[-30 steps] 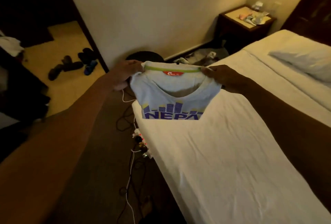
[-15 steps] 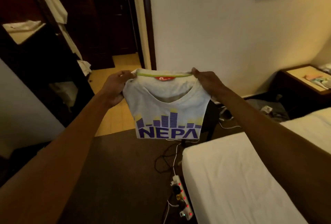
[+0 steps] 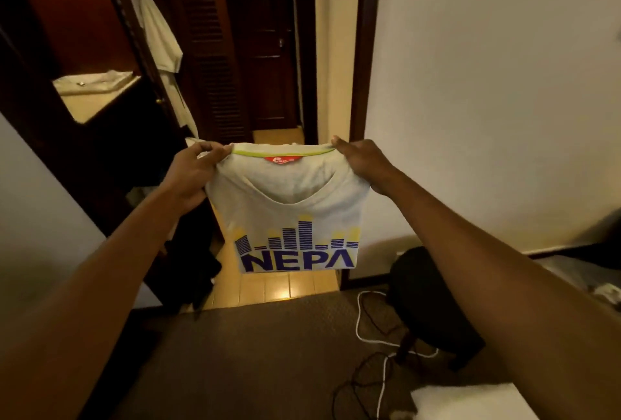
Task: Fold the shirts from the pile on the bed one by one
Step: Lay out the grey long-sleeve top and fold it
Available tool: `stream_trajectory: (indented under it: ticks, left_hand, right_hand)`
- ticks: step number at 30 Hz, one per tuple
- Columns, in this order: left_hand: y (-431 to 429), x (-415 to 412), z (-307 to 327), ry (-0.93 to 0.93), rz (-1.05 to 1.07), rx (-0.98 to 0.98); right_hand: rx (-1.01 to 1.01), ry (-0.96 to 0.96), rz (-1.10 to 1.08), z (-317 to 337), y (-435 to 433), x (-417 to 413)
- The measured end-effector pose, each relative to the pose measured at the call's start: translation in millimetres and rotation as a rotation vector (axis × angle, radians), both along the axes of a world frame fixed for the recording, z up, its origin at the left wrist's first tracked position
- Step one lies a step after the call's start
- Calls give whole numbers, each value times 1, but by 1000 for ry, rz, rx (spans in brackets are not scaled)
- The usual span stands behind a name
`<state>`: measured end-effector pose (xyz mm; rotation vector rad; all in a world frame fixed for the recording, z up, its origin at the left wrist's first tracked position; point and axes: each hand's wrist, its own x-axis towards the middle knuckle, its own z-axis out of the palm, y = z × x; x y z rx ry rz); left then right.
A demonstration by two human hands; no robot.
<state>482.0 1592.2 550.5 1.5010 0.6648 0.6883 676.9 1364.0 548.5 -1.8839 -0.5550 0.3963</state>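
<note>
- One shirt (image 3: 295, 207) is in hand, and it already looks folded. The sleeves are out of sight and the lower body seems turned under, so the bottom edge falls just below the "NEPA" print (image 3: 297, 260). I judge this piece all but finished; what is left is to lay it down.
- The pile is not in view, so how many shirts remain cannot be told.
- Only a corner of the bed (image 3: 470, 401) shows. The shirt hangs in the air well apart from it, up and to the left of that corner, over the floor rather than the mattress.
- The left hand (image 3: 193, 170) grips the top corner beside the collar, fingers curled round the cloth; the right hand (image 3: 361, 160) pinches the other top corner likewise.
- The shirt hangs upright: green neckband (image 3: 282, 152) and red label (image 3: 281, 160) on top, folded edge below, print facing the camera and reading right way up.
- The packet is close to square — its collar-to-fold line runs vertical, and its stretched top edge runs level from hand to hand.
- Between shirt and bed corner stands a dark stool (image 3: 433, 302), with cables (image 3: 369, 329) on the floor.
</note>
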Motion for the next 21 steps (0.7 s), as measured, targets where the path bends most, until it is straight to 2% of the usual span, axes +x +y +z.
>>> stream_trajectory:
  ticks: [10,15,21]
  left_hand:
    - [188,97,19,-49,65,-31]
    - [295,158,15,-61,38,-19]
    - [428,231,11,-39,-2,-23]
  right_hand:
    - [53,-99,-43,14,212,105]
    - [41,-225,-67,16,316,163]
    - [-1,-281,-61,12,437,236]
